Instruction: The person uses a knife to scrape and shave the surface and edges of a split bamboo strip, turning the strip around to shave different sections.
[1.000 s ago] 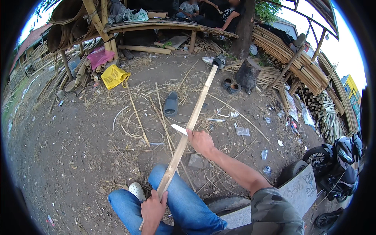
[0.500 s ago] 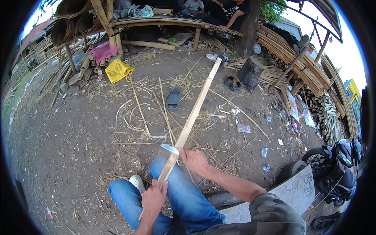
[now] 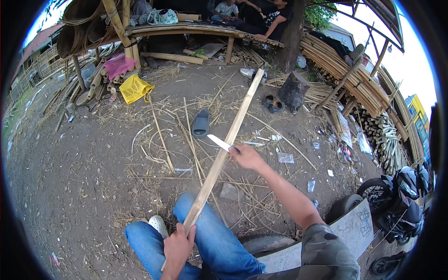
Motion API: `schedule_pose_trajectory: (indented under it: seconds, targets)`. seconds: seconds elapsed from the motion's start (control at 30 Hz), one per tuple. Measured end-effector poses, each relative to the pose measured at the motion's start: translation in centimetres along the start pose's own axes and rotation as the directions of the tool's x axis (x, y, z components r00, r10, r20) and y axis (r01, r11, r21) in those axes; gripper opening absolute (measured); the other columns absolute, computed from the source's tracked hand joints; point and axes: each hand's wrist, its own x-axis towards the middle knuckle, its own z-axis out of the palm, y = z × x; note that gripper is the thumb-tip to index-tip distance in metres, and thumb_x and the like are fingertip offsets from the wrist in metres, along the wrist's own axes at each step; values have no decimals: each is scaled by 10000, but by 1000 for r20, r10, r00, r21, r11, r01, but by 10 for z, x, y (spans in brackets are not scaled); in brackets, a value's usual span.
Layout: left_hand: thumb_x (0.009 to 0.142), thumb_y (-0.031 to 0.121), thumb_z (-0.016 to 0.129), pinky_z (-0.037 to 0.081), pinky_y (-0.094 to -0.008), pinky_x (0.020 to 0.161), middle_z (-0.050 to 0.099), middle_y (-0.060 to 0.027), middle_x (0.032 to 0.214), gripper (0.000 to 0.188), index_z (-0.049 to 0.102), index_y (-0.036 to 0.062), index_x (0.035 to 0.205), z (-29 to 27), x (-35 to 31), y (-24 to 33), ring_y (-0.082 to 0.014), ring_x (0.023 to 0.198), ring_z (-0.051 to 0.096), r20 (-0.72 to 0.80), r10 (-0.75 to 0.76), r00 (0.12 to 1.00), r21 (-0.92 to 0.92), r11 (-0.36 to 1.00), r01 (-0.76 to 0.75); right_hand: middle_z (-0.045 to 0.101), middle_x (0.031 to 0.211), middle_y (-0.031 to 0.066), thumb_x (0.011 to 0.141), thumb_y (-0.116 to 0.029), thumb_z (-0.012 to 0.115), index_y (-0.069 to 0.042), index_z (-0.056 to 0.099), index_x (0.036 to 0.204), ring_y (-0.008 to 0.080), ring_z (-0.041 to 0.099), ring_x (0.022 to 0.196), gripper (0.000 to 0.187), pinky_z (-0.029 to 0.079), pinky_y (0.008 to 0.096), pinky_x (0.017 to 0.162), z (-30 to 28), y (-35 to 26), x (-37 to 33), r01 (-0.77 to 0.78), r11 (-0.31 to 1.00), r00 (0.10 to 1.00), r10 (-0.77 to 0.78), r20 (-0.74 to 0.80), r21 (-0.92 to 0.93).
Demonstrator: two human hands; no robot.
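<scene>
A long pale bamboo strip (image 3: 227, 143) slants away from my lap toward the far side, crossing over my jeans-clad thigh. Near its lower end, my left hand (image 3: 179, 244) is closed round it above my knees. My right hand (image 3: 246, 156) grips a knife whose handle is mostly hidden in the fingers. The knife's light blade (image 3: 218, 142) lies across the strip a little beyond its middle, its tip pointing left. Past the blade, a dark grey slide sandal (image 3: 201, 123) rests on the dirt.
Thin shavings and bamboo slivers (image 3: 161, 135) litter the ground ahead. A yellow bag (image 3: 135, 89) lies far left, and a tree stump (image 3: 294, 91) stands far right. People sit on a bamboo platform (image 3: 186, 29) at the back. A motorcycle (image 3: 403, 205) is at my right.
My right hand has slid the knife farther up the strip, away from my body, and the arm is more outstretched. My left hand keeps its hold near the lower end.
</scene>
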Motion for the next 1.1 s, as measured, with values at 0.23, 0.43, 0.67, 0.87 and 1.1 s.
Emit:
schedule_pose_trajectory:
  seconds: [0.23, 0.43, 0.67, 0.87, 1.1]
  targets:
    - [931, 433, 578, 522, -455, 449, 613, -183, 547, 433, 496, 31, 795, -6, 0, 3, -369, 495, 640, 19, -51, 999, 43, 998, 50, 650, 861, 272, 1009, -447, 394, 19, 625, 950, 454, 620, 875, 523, 484, 510, 826, 0, 19, 23, -37, 997, 999, 38, 15, -71]
    - [929, 430, 580, 518, -460, 447, 605, -184, 538, 428, 489, 31, 802, -6, -3, 2, -368, 482, 633, 72, -69, 995, 43, 997, 66, 637, 957, 300, 1019, -424, 348, 45, 606, 942, 525, 568, 898, 542, 429, 553, 907, 29, 17, 12, -51, 984, 994, 33, -106, -172]
    - [935, 422, 576, 518, -459, 444, 614, -191, 556, 422, 493, 28, 809, -4, -1, -1, -379, 496, 636, 67, -63, 996, 55, 997, 59, 634, 975, 310, 1018, -447, 328, 37, 618, 976, 509, 569, 979, 566, 412, 543, 969, 31, 15, 9, -95, 986, 996, 94, -10, -134]
    - [937, 413, 577, 526, -471, 459, 618, -200, 569, 409, 494, 30, 821, -10, 0, 1, -384, 511, 640, 47, -51, 998, 25, 998, 50, 621, 1045, 317, 1015, -481, 309, 1, 636, 1077, 511, 547, 1055, 585, 392, 534, 1013, 25, 14, 10, -182, 978, 983, 180, -29, -105]
    - [944, 397, 569, 515, -519, 521, 611, -237, 589, 402, 500, 7, 874, -12, 1, 2, -431, 570, 635, 118, -98, 988, -3, 995, 99, 612, 789, 296, 1000, -532, 358, 52, 608, 858, 482, 599, 814, 651, 460, 513, 770, 34, 19, 2, -105, 993, 974, 92, -207, -50]
